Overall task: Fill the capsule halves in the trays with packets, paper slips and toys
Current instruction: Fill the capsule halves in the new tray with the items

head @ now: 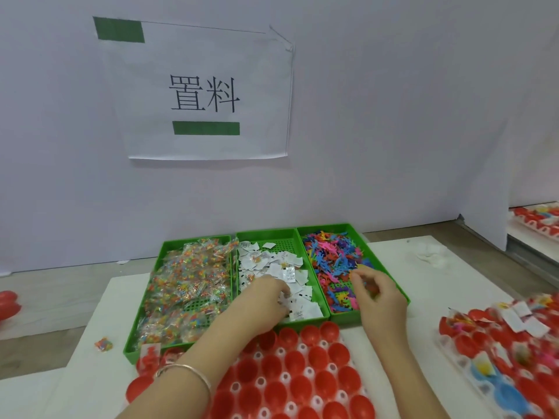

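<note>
**Left hand** (266, 293): palm down in the middle green bin (266, 234). Fingers are bent into the paper slips (272, 264) with the tips buried, so I cannot tell if a slip is pinched yet. Bracelet (184, 371) on the wrist.

**Right hand** (378, 293): over the near end of the right green bin (325, 227). Fingers and thumb are drawn together round something reddish, apparently one of the toys (329, 255), though it is blurred. Both hands work at once, probably to gather two fillings in one reach.

**Left green bin** (193, 238): heaped with clear packets (193, 276) of coloured bits, with neither hand in it.

**Near tray** (309, 371): just in front of the bins and under both forearms. Its red capsule halves (295, 361) sit open side up, and most look unfilled. Set this close, each drop is short.

**Second tray** (447, 343): to the right and apart, its halves already holding slips and toys. It looks like finished work set aside.

**Stray packet** (103, 343): on the table left of the bins.

**Paper sign** (205, 92): on the wall behind.
</note>
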A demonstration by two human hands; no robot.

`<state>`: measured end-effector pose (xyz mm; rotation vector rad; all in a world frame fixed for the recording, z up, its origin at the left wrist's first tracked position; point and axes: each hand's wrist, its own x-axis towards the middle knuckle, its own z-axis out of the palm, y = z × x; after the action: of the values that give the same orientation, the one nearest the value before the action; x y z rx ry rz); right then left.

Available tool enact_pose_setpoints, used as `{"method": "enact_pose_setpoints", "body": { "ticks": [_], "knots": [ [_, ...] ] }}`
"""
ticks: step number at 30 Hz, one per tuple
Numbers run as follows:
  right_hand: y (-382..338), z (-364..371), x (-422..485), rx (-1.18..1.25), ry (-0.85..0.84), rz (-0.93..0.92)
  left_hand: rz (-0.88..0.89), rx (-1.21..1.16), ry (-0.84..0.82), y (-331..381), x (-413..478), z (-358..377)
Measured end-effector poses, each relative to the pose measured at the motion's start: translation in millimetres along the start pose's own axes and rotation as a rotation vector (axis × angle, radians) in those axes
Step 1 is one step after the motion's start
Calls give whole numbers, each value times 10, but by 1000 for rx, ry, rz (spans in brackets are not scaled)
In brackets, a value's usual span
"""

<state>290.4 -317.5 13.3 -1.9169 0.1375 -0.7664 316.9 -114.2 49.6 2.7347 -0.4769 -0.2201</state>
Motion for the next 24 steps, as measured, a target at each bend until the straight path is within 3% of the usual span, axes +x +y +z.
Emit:
{"method": "enact_pose_setpoints", "body": {
  "ticks": [7,13,16,19,24],
  "knots": [
    [-165,-32,122,304,110,143,-130,-44,57,41,164,-20],
    [-261,151,4,324,-178,195,-133,-113,158,45,168,-25],
    [-318,150,18,386,-308,232,-170,-459,242,46,127,-50],
    [-393,109,38,468,-494,289,-195,-908,148,102,51,-147],
    [-452,73,45,503,-557,280,-114,-1131,-33,251,-23,-234]
  ]
}}
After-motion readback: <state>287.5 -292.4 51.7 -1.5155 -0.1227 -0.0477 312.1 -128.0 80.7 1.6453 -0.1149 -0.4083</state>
